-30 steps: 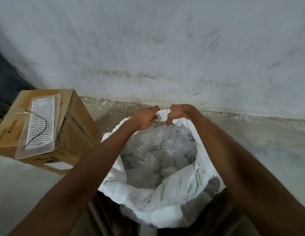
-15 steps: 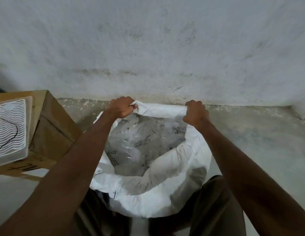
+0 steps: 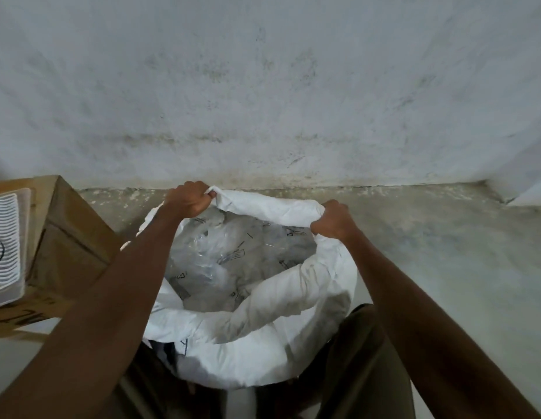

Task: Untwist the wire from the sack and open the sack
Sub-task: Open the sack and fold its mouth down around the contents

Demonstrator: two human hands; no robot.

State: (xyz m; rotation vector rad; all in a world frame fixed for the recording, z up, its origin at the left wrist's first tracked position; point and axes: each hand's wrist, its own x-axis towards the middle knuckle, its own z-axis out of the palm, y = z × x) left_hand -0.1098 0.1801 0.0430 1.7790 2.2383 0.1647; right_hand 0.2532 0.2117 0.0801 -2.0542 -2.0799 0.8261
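Sack [image 3: 263, 343] mouth open. Left hand [image 3: 189, 199] and right hand [image 3: 332, 222] fisted on its far rim; clear plastic bags [image 3: 233, 258] inside; cardboard box [image 3: 69, 246] left of sack.

Grey concrete floor [image 3: 444, 252] – white sack [image 3: 263, 352], cardboard box [image 3: 73, 246] beside it

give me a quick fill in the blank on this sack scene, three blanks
1. Both hands grip the far rim of the white ____.
2. Inside the sack lie clear ____ bags.
3. The cardboard box stands beside the person's ____ arm, near the left hand, not the right hand.

Missing words: sack; plastic; left
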